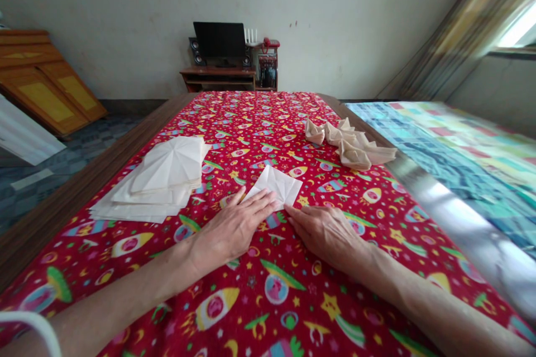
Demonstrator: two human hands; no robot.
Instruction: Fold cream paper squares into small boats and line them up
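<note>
A small square of folded white paper (pixel 280 183) with crease lines lies on the red patterned cloth, in the middle before me. My left hand (pixel 243 220) rests flat on its left side, fingers stretched out over the near left edge. At the near right edge, my right hand (pixel 324 228) has its fingers drawn together on the paper's corner; its fingertips are partly hidden. To the left lies a stack of larger creased paper sheets (pixel 171 164). Several folded paper pieces (pixel 354 153) with pointed tips stand grouped at the right.
The red cloth (pixel 268 290) covers the middle of a long brown table (pixel 138 139). A monitor (pixel 220 40) with speakers stands on a desk beyond. A bed with a coloured cover (pixel 444 145) is at the right, a wooden cabinet (pixel 46 78) at the left. A white curved object (pixel 36 321) shows lower left.
</note>
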